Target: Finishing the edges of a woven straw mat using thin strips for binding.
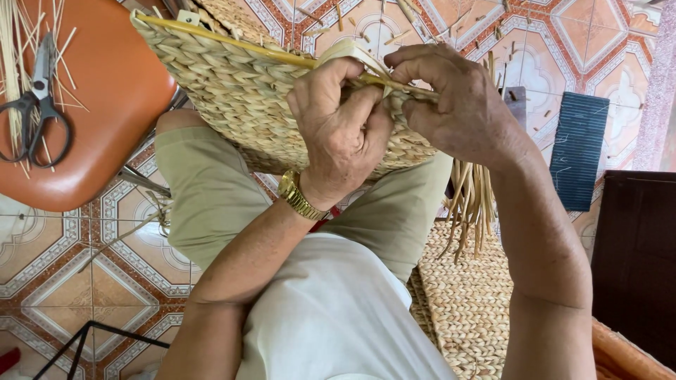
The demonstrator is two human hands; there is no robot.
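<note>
Right now both hands are up at the top edge of a woven basket panel [239,91] that rests across the person's knees, tilted toward the camera. The left hand [341,130], gold watch [299,195] at the wrist, is curled tight, pinching a pale flat strand [352,51] against the yellow rim rod [232,43]. The right hand [454,105] is closed too, fingertips clamped on the same rod just beside the left. The weave looks light and dry, stiff as a sheet yet springy; the loose strand seems soft, easily creased or split. The firm place to grip would be the rod itself, not the braids, which could likely fray. Scissors [39,105] lie well apart on an orange stool [120,91], loose straw beside them. A second woven mat [465,302] sits on the patterned tile floor [63,260] by the right leg
</note>
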